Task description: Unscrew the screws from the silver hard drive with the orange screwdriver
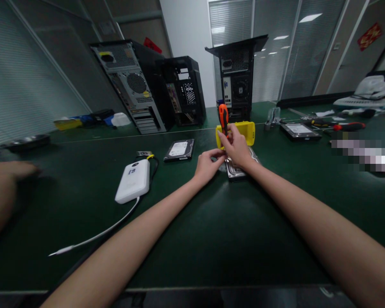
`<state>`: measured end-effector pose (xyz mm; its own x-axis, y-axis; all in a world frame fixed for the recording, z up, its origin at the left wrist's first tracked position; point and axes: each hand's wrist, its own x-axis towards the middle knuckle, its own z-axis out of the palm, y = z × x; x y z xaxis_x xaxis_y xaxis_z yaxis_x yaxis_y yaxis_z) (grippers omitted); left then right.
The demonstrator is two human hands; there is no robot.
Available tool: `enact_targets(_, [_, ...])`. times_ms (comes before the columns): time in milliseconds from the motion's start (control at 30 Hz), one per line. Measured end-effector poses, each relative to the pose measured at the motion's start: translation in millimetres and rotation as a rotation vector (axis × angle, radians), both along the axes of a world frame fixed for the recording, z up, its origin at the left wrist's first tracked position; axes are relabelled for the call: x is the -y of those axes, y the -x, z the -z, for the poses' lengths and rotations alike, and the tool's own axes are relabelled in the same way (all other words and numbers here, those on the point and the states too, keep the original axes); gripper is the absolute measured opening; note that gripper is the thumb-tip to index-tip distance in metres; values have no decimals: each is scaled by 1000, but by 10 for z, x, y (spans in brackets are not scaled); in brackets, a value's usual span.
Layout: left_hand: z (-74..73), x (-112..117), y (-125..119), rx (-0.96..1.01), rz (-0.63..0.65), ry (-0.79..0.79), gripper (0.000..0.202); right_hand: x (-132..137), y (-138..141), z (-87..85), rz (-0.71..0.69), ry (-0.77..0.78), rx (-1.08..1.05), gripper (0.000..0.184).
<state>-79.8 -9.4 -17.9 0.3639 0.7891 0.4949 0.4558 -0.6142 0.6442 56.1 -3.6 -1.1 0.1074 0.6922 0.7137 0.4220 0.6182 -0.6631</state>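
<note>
My right hand (239, 147) is closed around an orange and black screwdriver (223, 114), which stands nearly upright. Below it lies a silver hard drive (235, 172), partly covered by that hand. My left hand (208, 163) is at the drive's left edge, its thumb and fingers drawn together against it near the screwdriver's lower end. The screwdriver's tip is hidden by my fingers. Just behind both hands stands a yellow plastic case (248, 131).
Another hard drive (179, 149) and a white power bank (133, 180) with a cable lie to the left. Computer cases (240, 77) stand behind. A third drive (300, 130) and a red-black tool (349, 126) are at right. Another person's arm (1, 192) reaches in at far left.
</note>
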Motion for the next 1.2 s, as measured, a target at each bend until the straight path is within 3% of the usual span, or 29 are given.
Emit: enact_targets(1200, [-11,5,-10,11,-1,-4,25,6,-7,-7,48,15,80,35])
